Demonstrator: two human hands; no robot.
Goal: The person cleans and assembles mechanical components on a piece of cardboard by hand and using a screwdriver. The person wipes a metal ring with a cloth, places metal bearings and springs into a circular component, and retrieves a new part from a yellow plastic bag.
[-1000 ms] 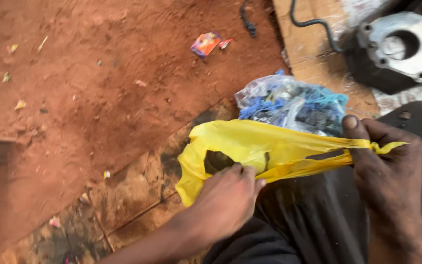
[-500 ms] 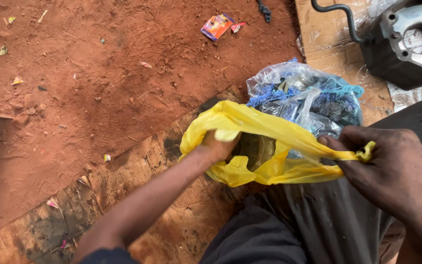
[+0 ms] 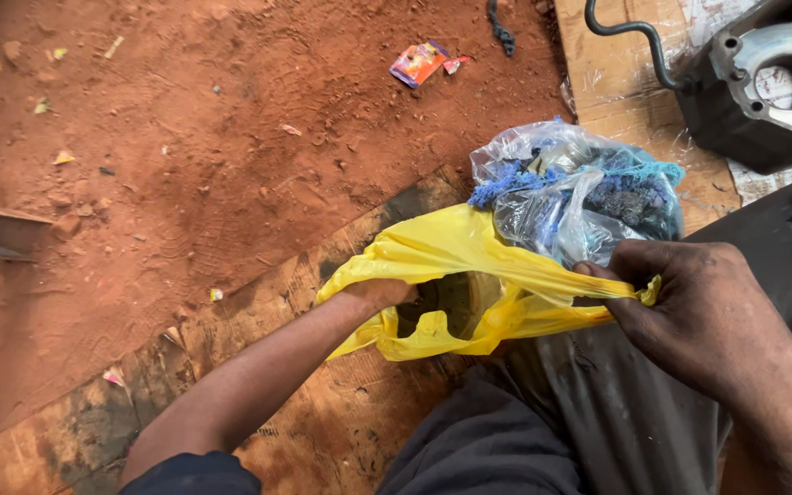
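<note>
red dirt floor (image 3: pixel 185 165); yellow bag (image 3: pixel 451 252) rim between right fingers (image 3: pixel 602 275), left hand (image 3: pixel 379 293) inside

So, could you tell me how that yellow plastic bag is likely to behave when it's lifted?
The yellow plastic bag is probably floppy: it creases and sags between the right hand and the left hand inside it. It likely weighs little, as the film looks thin. It may tear where stretched taut.

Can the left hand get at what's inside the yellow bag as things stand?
Probably yes. The left hand is already wrist-deep in the yellow plastic bag, whose mouth the right hand pulls open by its edge. Nothing blocks the opening, though the contents are hidden.
</note>
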